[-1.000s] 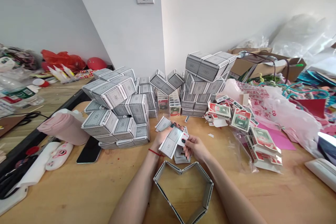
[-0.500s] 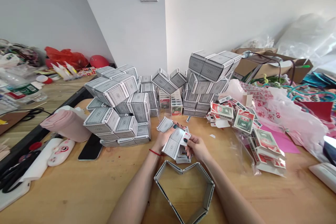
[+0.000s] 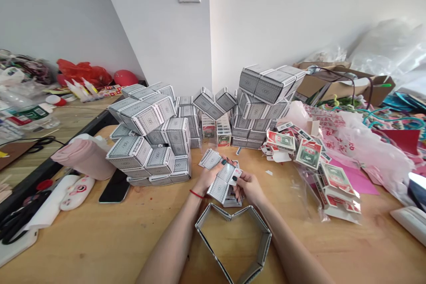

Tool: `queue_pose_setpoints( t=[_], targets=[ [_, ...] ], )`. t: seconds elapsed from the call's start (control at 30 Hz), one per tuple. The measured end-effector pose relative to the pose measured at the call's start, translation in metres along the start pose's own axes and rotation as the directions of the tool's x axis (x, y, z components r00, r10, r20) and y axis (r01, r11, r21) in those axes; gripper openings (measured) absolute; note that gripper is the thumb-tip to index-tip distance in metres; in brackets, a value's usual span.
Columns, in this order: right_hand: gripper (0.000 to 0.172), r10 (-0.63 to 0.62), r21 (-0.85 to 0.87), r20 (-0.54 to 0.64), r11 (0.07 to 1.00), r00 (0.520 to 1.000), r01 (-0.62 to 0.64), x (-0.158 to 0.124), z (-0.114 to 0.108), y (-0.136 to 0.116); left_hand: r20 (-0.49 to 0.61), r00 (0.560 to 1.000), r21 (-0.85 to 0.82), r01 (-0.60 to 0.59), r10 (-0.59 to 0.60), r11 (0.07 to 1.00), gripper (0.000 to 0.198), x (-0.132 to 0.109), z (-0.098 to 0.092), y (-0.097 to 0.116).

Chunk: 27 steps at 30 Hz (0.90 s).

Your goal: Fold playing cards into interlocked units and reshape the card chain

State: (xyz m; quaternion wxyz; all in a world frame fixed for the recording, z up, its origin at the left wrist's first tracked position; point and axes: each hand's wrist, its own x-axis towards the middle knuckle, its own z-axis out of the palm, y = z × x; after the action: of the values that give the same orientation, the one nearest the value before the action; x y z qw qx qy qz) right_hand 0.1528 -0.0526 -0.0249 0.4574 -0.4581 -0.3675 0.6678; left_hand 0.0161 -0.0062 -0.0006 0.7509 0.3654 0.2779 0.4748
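In my left hand [image 3: 207, 178] is a patterned grey-backed playing card piece [image 3: 220, 185] with a crease across it, tilted upward. The thumb lies on its edge and the other fingers are mostly hidden behind. My right hand [image 3: 249, 187] pinches a playing card with a red 2 [image 3: 237, 172], which touches or overlaps that piece's right edge. Below both hands lie loose cards [image 3: 232, 203], partly covered. Another few cards, face down [image 3: 209, 158], lie behind my left hand. Between my forearms stands a heart-shaped frame of folded cards [image 3: 265, 248].
Stacked card blocks rise at left [image 3: 159, 159] and right [image 3: 266, 84]. Opened card boxes [image 3: 309, 153] and plastic bags [image 3: 362, 137] crowd the right side. A phone [image 3: 115, 187] and a pink roll [image 3: 84, 157] lie to the left.
The creased card piece has turned slightly more upright and shifted a little right. The card with the red 2 has tilted a little against it. Both hands keep their grip.
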Motion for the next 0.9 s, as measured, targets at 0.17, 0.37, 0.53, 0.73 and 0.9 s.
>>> queue_pose_setpoints(
  t=[0.17,0.37,0.53,0.73,0.9],
  targets=[
    [0.029,0.011,-0.024,0.002,1.0,1.0,-0.011,-0.001,0.001,-0.002,0.042,0.999,0.037,-0.015,0.013,0.999,0.017,-0.001,-0.002,0.0],
    [0.029,0.01,-0.031,0.006,0.999,1.0,-0.01,-0.002,0.003,-0.003,0.077,0.997,0.065,-0.024,0.019,0.998,0.017,-0.001,-0.004,-0.002],
    [0.031,0.019,-0.077,0.005,0.997,1.0,-0.018,-0.001,0.001,-0.002,0.101,0.995,0.141,-0.036,0.022,0.989,0.017,-0.002,-0.004,-0.002],
    [0.03,0.023,0.016,0.163,1.0,0.986,-0.026,-0.004,-0.009,-0.007,0.124,0.992,0.168,-0.041,0.02,0.985,0.019,-0.003,-0.003,0.006],
    [0.03,0.037,0.07,0.241,0.996,0.97,-0.055,-0.008,-0.017,-0.012,0.103,0.994,0.005,0.02,-0.021,1.0,0.02,-0.004,-0.003,0.01]
  ],
)
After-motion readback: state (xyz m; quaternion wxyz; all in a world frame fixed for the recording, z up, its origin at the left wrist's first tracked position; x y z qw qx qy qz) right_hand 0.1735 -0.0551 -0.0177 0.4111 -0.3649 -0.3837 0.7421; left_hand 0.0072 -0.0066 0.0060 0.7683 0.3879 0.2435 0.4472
